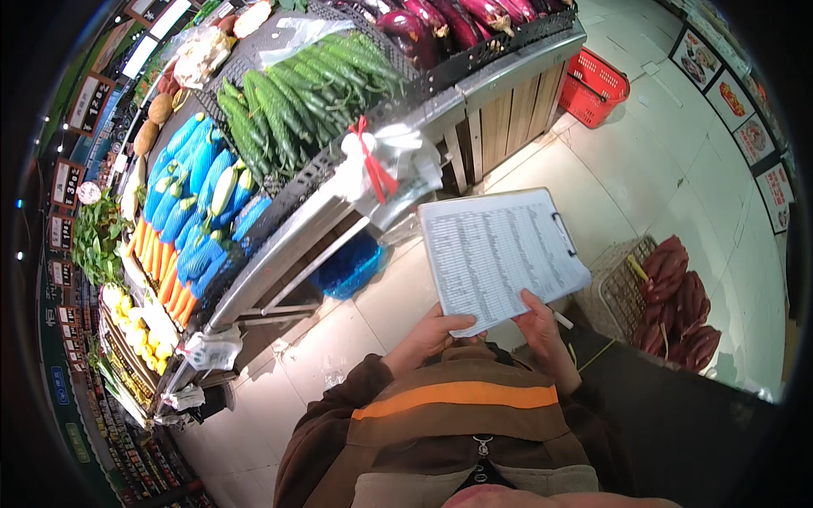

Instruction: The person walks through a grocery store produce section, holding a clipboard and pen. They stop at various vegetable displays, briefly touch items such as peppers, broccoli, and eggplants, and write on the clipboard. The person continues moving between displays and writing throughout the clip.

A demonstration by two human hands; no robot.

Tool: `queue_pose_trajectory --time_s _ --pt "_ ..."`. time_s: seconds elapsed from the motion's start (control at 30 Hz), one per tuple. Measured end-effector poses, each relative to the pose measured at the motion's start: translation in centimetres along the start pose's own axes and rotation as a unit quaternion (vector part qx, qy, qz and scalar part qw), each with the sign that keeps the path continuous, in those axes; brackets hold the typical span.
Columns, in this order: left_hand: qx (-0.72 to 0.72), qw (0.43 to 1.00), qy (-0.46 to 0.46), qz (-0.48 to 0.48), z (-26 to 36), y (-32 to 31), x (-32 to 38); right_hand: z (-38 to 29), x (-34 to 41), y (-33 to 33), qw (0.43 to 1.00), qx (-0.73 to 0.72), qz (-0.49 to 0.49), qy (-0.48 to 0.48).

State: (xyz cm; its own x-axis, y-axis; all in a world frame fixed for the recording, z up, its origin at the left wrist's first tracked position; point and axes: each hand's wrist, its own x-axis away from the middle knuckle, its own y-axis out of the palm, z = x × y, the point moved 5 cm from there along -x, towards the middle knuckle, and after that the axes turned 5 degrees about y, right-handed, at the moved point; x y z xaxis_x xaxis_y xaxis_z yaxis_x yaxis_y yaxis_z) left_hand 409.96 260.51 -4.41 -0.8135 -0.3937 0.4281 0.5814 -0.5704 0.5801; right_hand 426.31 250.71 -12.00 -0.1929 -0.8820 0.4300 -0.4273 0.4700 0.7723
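Observation:
A clipboard with printed sheets (498, 254) is held in front of my body, its metal clip (564, 233) towards the upper right. My left hand (438, 330) grips the lower left corner, thumb on top of the paper. On the lower right edge, my right hand (540, 324) holds the board with its thumb on the sheets. A white pen or marker (563, 319) sticks out beside the right hand; whether the fingers hold it cannot be told. To the left, cucumbers (286, 105) and blue-netted vegetables (197, 171) lie on the produce stand.
Plastic bags (397, 159) hang on the metal edge of the stand (279, 260). Eggplants (438, 25) and carrots (166, 273) lie on it. A red shopping basket (594, 89) stands on the tiled floor. At right are a plastic crate (610, 289) and bundles in red netting (679, 311).

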Motion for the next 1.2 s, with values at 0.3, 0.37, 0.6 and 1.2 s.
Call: queue_pose_trajectory --time_s 0.3,0.37,0.6,1.2 --pt "-0.066 0.962 -0.046 -0.262 11.9 4.8 -19.2 -15.8 -5.2 -6.5 0.972 -0.115 0.117 -0.17" --pt "-0.087 0.962 -0.034 -0.257 15.1 4.9 -23.7 -19.8 -5.0 -6.6 0.963 -0.084 0.108 -0.232" --pt "-0.216 0.95 0.005 -0.226 22.6 6.9 -40.1 -27.8 -6.6 -11.7 0.93 -0.093 0.201 -0.292" --pt "-0.378 0.894 0.239 -0.02 44.4 20.4 -75.4 -63.7 -29.6 -20.5 0.934 -0.045 0.201 -0.293"
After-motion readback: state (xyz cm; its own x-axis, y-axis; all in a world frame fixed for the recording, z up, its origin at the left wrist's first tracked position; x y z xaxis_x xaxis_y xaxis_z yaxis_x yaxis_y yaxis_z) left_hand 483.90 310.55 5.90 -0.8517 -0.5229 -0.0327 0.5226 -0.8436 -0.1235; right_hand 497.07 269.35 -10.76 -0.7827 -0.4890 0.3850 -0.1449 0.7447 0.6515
